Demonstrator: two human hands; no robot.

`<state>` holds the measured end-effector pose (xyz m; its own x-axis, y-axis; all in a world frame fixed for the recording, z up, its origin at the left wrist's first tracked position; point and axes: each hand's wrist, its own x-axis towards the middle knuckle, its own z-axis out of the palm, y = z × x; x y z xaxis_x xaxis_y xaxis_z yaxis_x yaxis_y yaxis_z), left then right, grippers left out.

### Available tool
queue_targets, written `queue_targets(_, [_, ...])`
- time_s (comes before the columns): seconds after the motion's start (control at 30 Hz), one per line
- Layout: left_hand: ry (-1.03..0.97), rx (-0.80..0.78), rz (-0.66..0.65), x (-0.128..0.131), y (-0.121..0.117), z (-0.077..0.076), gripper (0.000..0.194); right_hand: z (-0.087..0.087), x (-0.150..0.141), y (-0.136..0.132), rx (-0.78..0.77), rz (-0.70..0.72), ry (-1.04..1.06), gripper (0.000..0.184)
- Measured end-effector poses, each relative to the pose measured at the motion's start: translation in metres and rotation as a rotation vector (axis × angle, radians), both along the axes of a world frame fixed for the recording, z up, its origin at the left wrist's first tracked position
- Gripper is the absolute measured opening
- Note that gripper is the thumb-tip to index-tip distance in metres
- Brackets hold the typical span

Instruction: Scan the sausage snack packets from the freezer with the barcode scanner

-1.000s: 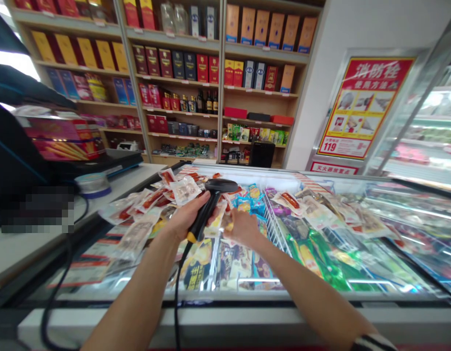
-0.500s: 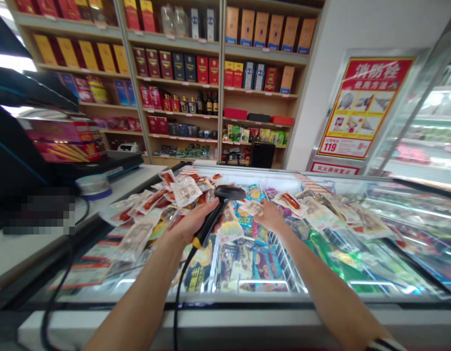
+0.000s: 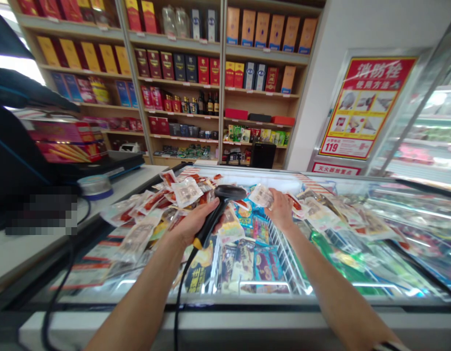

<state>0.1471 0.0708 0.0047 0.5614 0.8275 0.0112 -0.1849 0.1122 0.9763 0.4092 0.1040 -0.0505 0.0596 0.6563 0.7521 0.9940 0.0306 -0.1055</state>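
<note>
My left hand is wrapped round the handle of a black barcode scanner, whose head points to the right. Its cable runs down between my arms. In my right hand is a clear vacuum-sealed food packet, gripped at its right end a little to the right of the scanner's head. Both hands are above the glass top of a chest freezer. Sealed packets of reddish sausage lie heaped to the left of my left hand. More packets are spread out to the right of my right hand.
Bagged frozen goods show in wire baskets under the glass. On the left a white counter carries a roll of tape and dark equipment with a pink box. Shelves of boxed bottles stand behind.
My right hand has moved up and slightly right, raising the packet and turning its face more toward the scanner. My left hand and the scanner stay nearly where they were.
</note>
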Motion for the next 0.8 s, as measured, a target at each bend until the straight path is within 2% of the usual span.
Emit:
queue_targets(0.27, [-0.008, 0.018, -0.022, -0.0012, -0.0014, -0.0001, 0.033, 0.0027, -0.0015, -0.0033, -0.094, -0.035, 0.034, 0.052])
queue_targets(0.8, [-0.05, 0.006, -0.035, 0.0014, -0.0031, -0.0006, 0.029, 0.0059, 0.0037, -0.0032, -0.099, -0.05, 0.025, 0.053])
